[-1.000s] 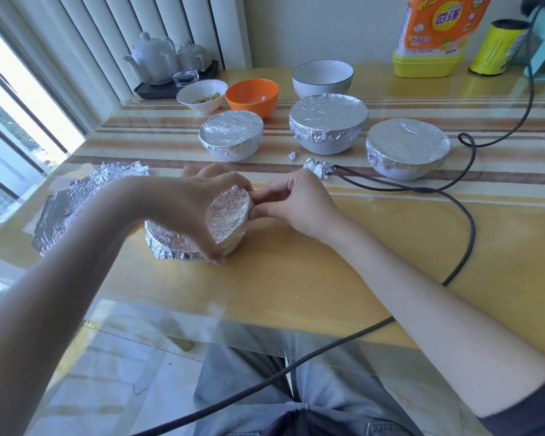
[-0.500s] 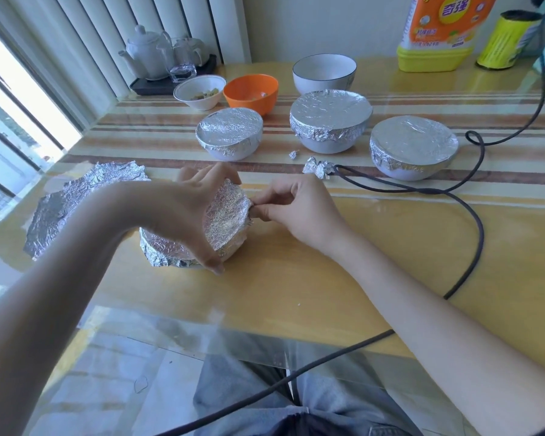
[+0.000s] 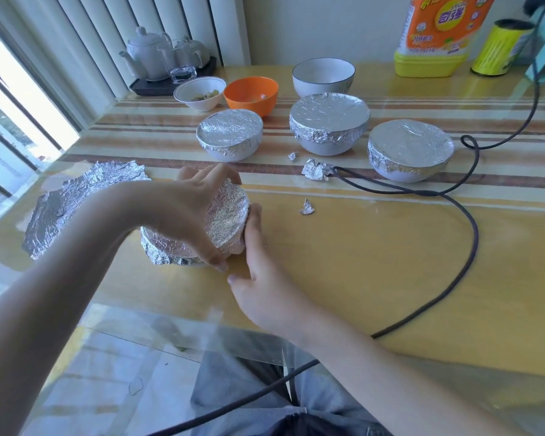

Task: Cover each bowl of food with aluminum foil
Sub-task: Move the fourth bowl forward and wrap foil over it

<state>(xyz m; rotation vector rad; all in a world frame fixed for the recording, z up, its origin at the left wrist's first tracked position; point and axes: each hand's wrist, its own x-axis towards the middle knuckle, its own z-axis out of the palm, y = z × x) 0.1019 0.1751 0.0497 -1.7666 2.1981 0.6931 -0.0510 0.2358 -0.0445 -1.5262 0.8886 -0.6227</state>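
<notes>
Nearest the viewer, a dark cable (image 3: 472, 247) runs from below the glass-topped table (image 3: 390, 294) up across its yellow surface. On the near left part of the table stands the foil-wrapped bowl (image 3: 227, 218) being worked on. The left hand (image 3: 195, 209) lies over the top of this bowl, fingers spread and curved down over the foil, thumb reaching to the near rim. The right hand (image 3: 258, 278) rests beside it at the bowl's right wall, its straight fingers pressing the foil against the side; the thumb lies on the table near the left thumb. The two hands are close together, both in contact with the same bowl.

Left of the bowl lies a crumpled loose foil sheet (image 3: 76, 202), flat on the table. Just right of the bowl lies a small foil scrap (image 3: 306, 207). Farther back lie a larger crumpled foil scrap (image 3: 317, 169), touching the cable, and a tiny foil bit (image 3: 292, 156).

Behind these stand three covered bowls in a row: the left covered bowl (image 3: 229, 133), the middle covered bowl (image 3: 329, 121) and the right covered bowl (image 3: 411, 149).

Behind that row stand three uncovered bowls: a small white bowl (image 3: 199, 93) with food in it, an orange bowl (image 3: 250, 95) and a large white bowl (image 3: 323, 76).

At the far edge stand a teapot set on a dark tray (image 3: 167, 58), a yellow and orange detergent bottle (image 3: 438, 36) and a yellow roll (image 3: 501, 47).
</notes>
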